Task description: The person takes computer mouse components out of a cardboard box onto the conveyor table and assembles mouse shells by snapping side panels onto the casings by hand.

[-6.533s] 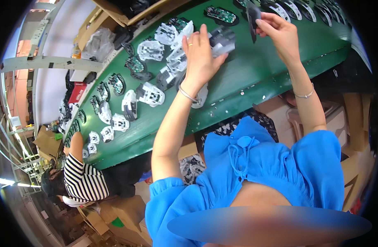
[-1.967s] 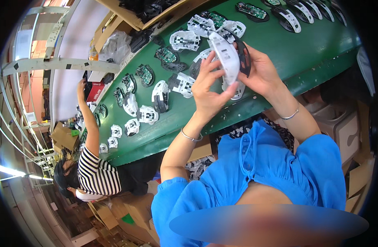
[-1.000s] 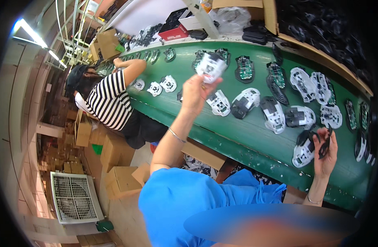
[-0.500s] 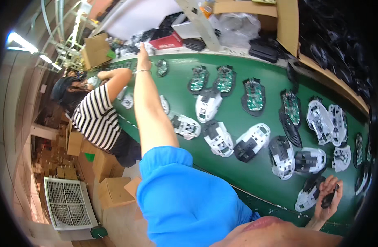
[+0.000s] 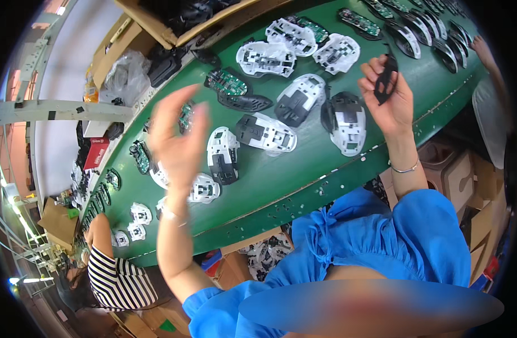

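Note:
My right hand (image 5: 389,101) is raised over the bench, its fingers closed on a thin black plastic shell piece (image 5: 386,79) with cut-outs. Motion blurs my left hand (image 5: 178,132), reaching over the left part of the bench; thumb and fingers look spread and nothing shows between them. Nearest to it lie a white-and-black mouse shell (image 5: 223,156) and a green circuit board (image 5: 185,117), partly covered by the hand. Between my hands are more mouse shells, one white with a black panel (image 5: 301,100) and another (image 5: 267,132). A further shell (image 5: 347,124) lies just below my right hand.
Circuit boards in black bases (image 5: 227,83) and white shell frames (image 5: 265,58) lie along the far side of the green bench (image 5: 258,197). Cardboard boxes (image 5: 140,34) stand behind. A co-worker in a striped shirt (image 5: 120,281) is at left; another person's arm (image 5: 483,53) reaches in at right.
My view has swung rightward along the bench. My left arm, stretched far out before, is now bent with its hand nearer. My right hand still holds the black shell piece, now raised in view.

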Demonstrator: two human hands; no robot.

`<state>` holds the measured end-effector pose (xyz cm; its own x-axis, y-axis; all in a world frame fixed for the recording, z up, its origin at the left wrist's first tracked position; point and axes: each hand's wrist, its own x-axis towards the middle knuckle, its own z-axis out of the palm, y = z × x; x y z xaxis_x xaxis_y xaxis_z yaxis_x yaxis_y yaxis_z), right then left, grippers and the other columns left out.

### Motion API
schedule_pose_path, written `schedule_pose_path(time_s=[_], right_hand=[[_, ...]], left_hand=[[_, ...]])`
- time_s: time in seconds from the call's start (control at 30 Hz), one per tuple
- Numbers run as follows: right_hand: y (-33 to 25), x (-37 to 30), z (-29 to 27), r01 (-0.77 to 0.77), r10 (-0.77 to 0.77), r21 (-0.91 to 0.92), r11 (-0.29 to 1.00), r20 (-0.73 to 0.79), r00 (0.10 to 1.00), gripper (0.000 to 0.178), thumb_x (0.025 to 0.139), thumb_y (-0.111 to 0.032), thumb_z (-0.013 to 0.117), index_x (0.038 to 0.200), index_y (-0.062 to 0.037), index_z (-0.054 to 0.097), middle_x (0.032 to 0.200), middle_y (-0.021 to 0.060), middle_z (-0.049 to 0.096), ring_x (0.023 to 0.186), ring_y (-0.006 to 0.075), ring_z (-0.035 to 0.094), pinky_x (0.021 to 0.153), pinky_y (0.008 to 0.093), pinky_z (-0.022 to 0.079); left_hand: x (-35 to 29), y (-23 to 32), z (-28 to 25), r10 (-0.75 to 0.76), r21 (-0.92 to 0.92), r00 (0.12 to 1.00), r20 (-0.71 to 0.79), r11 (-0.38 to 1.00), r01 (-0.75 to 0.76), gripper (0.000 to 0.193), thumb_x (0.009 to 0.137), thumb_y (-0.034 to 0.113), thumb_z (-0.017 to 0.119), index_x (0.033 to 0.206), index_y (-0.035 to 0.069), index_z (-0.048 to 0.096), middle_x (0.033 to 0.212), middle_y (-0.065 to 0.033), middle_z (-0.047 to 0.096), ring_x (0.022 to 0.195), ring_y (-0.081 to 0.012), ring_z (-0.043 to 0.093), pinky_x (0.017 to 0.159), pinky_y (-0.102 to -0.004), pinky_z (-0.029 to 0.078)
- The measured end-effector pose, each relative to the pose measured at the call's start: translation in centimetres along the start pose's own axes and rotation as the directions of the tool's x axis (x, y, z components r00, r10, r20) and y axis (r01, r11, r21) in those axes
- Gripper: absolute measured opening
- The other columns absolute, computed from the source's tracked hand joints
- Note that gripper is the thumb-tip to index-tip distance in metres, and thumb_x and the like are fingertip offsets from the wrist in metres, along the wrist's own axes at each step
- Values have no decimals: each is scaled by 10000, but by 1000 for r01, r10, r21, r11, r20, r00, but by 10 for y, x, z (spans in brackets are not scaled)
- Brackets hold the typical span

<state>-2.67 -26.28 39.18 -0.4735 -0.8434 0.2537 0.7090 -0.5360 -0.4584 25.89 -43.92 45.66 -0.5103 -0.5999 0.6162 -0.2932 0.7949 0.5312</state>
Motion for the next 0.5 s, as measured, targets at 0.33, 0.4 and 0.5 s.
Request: schedule_pose_path(time_s=[0.33,0.4,0.5], right_hand=[[-55,-34,-13,55,-114,-264,963,-215,970,199,923,-157,554,1027,11,578,829,9,538,710,96,484,599,232,429],[-62,-40,-22,-15,-77,-322,947,-269,960,168,919,-130,558,1020,1,591,819,0,558,691,89,501,605,229,434],[-66,-43,-22,-26,-69,-285,958,-318,946,144,911,-106,566,1011,-8,603,807,-4,575,684,87,511,604,237,435]], left_hand=[[57,87,217,290,285,890,352,872,-397,449,594,252,813,894,10,582,922,-173,592,895,-322,593,765,-410,501],[60,79,228,327,332,856,400,819,-468,398,620,217,779,900,15,581,922,-166,593,890,-318,594,765,-410,500],[57,82,226,378,391,802,462,725,-567,197,704,97,632,885,35,586,923,-144,597,896,-305,590,781,-405,488]])
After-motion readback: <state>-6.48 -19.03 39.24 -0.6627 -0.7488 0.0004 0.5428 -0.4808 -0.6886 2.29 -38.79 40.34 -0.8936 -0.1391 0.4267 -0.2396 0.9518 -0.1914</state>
